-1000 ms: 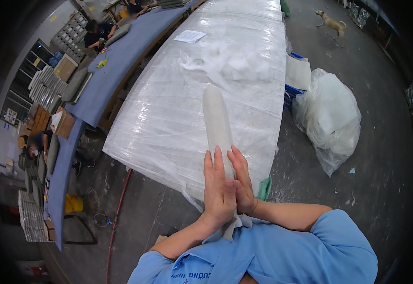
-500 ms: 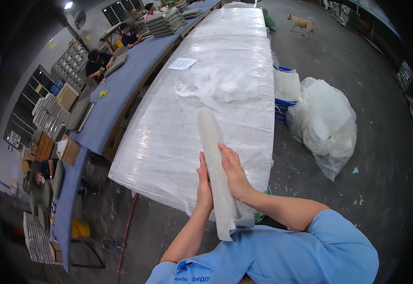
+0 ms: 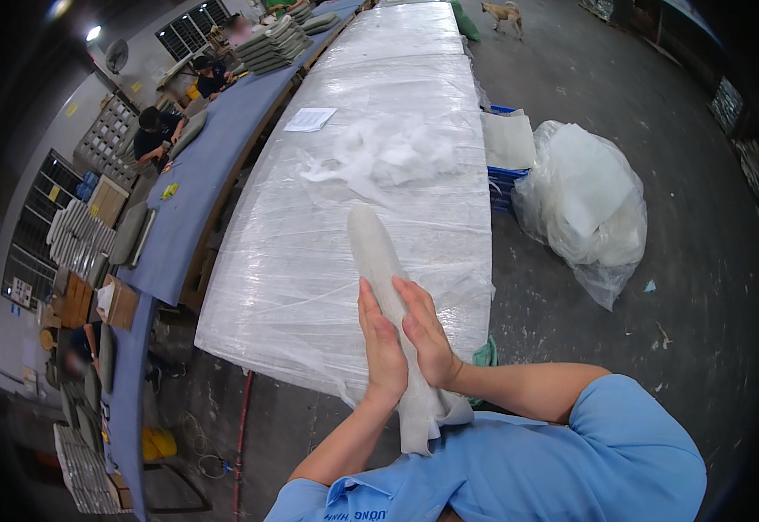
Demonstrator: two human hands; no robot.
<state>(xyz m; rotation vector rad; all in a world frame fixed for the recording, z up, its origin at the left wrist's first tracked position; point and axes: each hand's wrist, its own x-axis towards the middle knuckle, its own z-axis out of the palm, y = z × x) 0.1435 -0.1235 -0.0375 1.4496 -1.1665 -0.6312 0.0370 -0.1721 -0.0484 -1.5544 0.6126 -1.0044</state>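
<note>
A long off-white fabric bolster with a rounded far end is held up between my two palms, tilted slightly left. Its near end, a loose cloth flap, lies against my blue shirt. My left hand presses flat along its left side and partly over its top, fingers straight. From the right, my right hand presses the other side, its fingers stretched forward and close together. Beneath and beyond is a table wrapped in clear plastic film. Loose white fibre stuffing is heaped beyond the bolster's tip.
A paper sheet lies on the wrapped table. To the right stand a blue crate topped with pale cloth and a plastic bag of white material. On the left, several people work at a blue-covered table. A dog is far off.
Both hands have moved along the bolster, and the left now covers more of its top. The palms look closer together. The whole view has shifted, and the dog has moved left.
</note>
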